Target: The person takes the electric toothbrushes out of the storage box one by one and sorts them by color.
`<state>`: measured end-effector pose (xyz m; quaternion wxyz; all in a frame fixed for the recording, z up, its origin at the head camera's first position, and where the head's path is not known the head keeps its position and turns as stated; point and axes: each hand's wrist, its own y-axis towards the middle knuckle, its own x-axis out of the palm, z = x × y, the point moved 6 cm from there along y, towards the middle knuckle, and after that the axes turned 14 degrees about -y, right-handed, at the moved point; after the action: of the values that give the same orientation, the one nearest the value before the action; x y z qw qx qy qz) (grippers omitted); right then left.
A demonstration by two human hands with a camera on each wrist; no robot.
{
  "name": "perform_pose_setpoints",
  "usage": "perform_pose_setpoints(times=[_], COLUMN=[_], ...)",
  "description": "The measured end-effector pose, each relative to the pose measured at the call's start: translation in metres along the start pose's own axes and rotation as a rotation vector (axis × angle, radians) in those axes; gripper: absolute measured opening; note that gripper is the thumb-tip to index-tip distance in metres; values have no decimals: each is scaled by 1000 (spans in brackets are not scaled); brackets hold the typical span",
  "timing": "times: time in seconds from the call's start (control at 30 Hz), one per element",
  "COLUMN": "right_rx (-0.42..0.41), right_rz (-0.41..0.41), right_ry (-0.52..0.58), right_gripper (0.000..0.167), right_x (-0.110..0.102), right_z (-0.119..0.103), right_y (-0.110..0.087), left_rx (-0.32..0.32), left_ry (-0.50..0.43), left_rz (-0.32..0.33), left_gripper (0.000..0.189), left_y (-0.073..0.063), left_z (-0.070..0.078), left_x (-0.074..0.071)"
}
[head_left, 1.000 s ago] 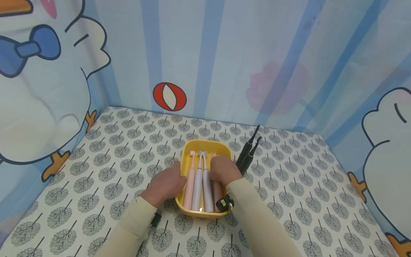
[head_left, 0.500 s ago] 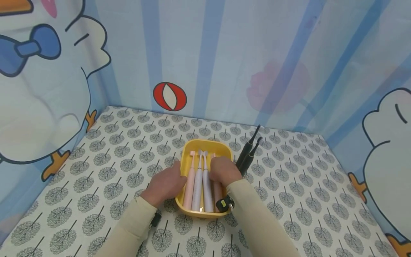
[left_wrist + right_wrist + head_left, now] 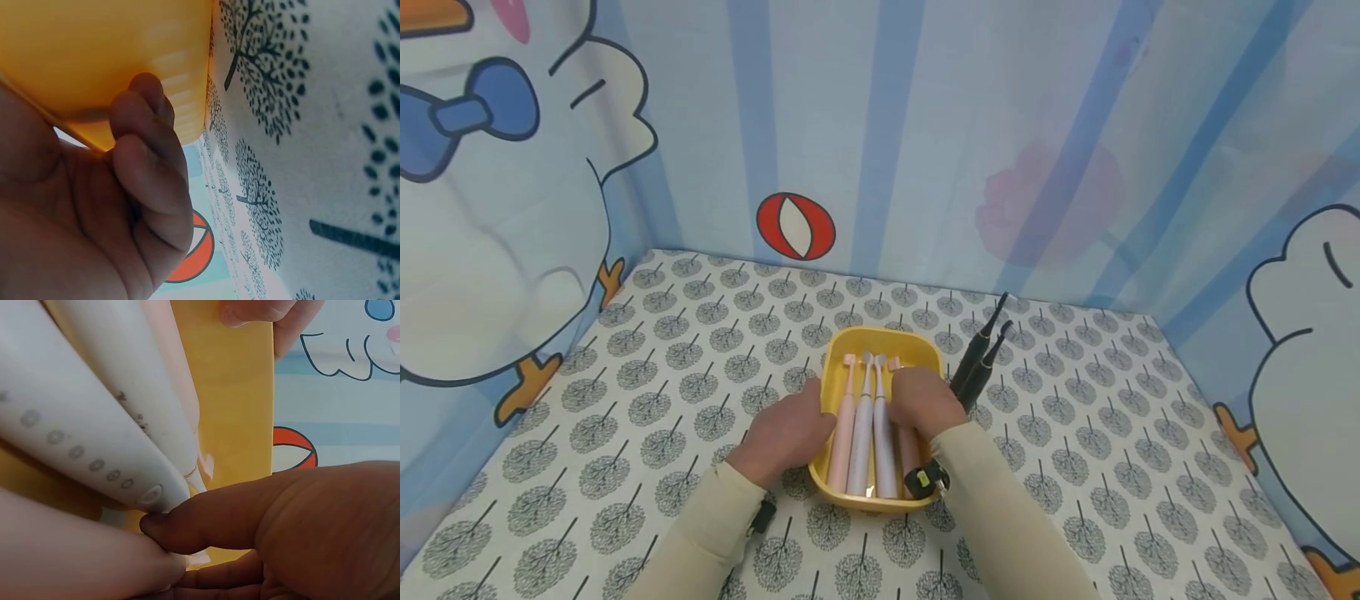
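A yellow tray holds a row of electric toothbrushes: a pink toothbrush on the left, two pale lavender toothbrushes in the middle and another pink toothbrush on the right. My left hand grips the tray's left side, its curled fingers against the outer wall in the left wrist view. Inside the tray, my right hand pinches the right pink toothbrush near its neck. In the right wrist view the thumb lies between that pink handle and a lavender one. My right hand hides part of the handle.
Two black electric toothbrushes lie side by side just right of the tray, close to my right hand. A tree-patterned cloth covers the table. Behind it hangs a blue striped curtain with cartoon ducks.
The head of the right pink toothbrush has shifted slightly left and shows more clearly. Both hands and the tray stay almost where they were.
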<state>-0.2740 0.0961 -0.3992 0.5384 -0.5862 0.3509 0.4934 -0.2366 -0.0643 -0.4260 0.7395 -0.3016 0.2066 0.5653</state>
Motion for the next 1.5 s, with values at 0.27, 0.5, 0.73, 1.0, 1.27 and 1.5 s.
perform_pose_setpoints(times=[0.27,0.5,0.73,1.0,1.27,1.5], right_rx=[16,26,39,55,78,116], right_rz=[-13,-4,17,57,138,235], right_ry=[29,34,37,97,142,203], right_gripper=[11,6,6,9,11,12], right_x=[-2,-5,-11,-17,-25,-33], right_z=[0,0,4,10,14,15], right_y=[-2,-4,-7,-15,-23,-34], left_rx=[12,17,17,15,-1,4], left_ry=[0,12,24,32,23,21], left_rz=[0,-2,-6,-2,-6,2], left_gripper=[51,50,49,49,49,52], left_y=[0,0,-1,-2,-2,-2], left_z=[0,0,2,2,2,3], left_x=[1,1,2,2,2,2])
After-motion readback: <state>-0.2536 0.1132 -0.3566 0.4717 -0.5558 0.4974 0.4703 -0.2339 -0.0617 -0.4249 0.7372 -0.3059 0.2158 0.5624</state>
